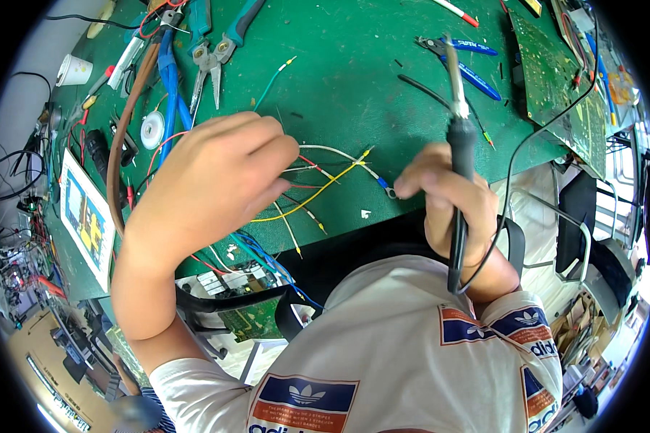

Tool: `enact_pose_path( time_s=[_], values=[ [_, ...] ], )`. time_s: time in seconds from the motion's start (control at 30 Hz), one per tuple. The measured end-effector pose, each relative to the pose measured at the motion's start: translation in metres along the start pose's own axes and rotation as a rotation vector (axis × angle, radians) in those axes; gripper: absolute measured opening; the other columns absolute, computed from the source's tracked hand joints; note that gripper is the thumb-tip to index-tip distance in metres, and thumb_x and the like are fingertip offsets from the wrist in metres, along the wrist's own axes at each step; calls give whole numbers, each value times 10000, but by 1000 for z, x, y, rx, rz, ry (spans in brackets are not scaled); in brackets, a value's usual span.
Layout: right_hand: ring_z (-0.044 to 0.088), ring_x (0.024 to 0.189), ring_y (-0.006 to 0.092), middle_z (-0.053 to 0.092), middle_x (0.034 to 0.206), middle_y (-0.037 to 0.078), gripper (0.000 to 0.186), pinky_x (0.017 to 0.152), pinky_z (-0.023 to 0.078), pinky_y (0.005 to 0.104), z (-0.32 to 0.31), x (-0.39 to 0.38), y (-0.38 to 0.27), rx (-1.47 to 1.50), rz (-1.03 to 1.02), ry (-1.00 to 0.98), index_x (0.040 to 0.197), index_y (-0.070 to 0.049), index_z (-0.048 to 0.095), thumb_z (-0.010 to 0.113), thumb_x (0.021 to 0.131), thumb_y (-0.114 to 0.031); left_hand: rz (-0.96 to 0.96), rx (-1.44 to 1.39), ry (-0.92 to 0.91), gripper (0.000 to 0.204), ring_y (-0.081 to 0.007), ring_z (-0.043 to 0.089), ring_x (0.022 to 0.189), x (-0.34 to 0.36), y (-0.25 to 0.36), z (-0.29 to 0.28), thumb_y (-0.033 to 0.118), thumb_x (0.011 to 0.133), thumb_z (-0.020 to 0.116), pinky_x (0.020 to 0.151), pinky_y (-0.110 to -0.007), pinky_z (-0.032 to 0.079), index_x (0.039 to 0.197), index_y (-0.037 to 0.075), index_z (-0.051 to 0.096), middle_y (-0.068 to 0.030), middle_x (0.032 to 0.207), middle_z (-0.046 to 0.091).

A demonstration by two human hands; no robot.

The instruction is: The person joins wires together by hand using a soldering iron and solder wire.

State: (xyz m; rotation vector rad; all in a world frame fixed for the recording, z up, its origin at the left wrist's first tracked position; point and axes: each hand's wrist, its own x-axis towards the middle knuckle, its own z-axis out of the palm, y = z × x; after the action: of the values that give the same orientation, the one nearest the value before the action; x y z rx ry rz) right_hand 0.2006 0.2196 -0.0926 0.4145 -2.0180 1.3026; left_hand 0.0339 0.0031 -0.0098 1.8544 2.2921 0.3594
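My right hand (448, 195) is wrapped round the black handle of a soldering iron (461, 148), its metal tip pointing away from me. The iron's black cord loops off to the right. Beside that hand's fingertips is a ring terminal with a blue sleeve (384, 185), on the end of a white wire. My left hand (220, 169) is closed, back of the hand up, over a bundle of thin wires. White, red and yellow wires (318, 190) fan out from under its fingers; whether it pinches any of them is hidden.
Pliers (208, 68) and a short green wire (271, 83) lie beyond my left hand on the green mat (339, 72). Blue-handled cutters (473, 68) rest behind the iron. A circuit board (556, 94) is at the right, a thick brown cable (126, 130) at the left.
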Motion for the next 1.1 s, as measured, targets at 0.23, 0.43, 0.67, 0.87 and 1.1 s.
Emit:
enact_pose_path(
  time_s=[0.23, 0.43, 0.67, 0.87, 1.1],
  values=[
    [673, 766, 275, 690, 856, 108, 290, 703, 521, 360, 10, 11, 11, -208, 6, -8, 974, -24, 622, 737, 734, 90, 53, 213, -1, 190, -276, 588, 765, 4, 6, 12, 72, 689, 738, 676, -396, 499, 806, 25, 597, -87, 801, 559],
    [680, 812, 284, 700, 889, 134, 274, 744, 538, 363, 9, 11, 11, -200, 41, 32, 973, -9, 617, 711, 744, 109, -34, 48, 33, 115, -288, 615, 734, 0, 0, 3, 61, 748, 725, 639, -387, 496, 818, 19, 645, -102, 767, 595],
    [690, 830, 303, 702, 913, 194, 250, 756, 550, 369, 6, 6, 7, -199, 46, 81, 999, 13, 581, 694, 790, 91, -188, -272, 130, 62, -137, 519, 589, -4, -15, -20, 39, 841, 697, 519, -277, 383, 841, -2, 650, -67, 709, 567],
    [700, 861, 313, 702, 942, 215, 269, 787, 549, 383, 4, 3, 11, -162, 35, 106, 1061, 14, 550, 671, 826, 66, -479, -570, 53, 136, -20, 419, 678, -10, -29, -31, 91, 928, 654, 567, -203, 326, 866, -11, 588, 50, 743, 510],
    [706, 888, 296, 706, 976, 199, 323, 795, 546, 353, 3, 18, 11, -178, 24, 133, 1062, -5, 542, 711, 797, 69, -435, -609, 123, 141, -27, 383, 608, -9, -30, -25, 114, 916, 652, 526, -222, 299, 838, 13, 592, 56, 657, 462]
  ],
)
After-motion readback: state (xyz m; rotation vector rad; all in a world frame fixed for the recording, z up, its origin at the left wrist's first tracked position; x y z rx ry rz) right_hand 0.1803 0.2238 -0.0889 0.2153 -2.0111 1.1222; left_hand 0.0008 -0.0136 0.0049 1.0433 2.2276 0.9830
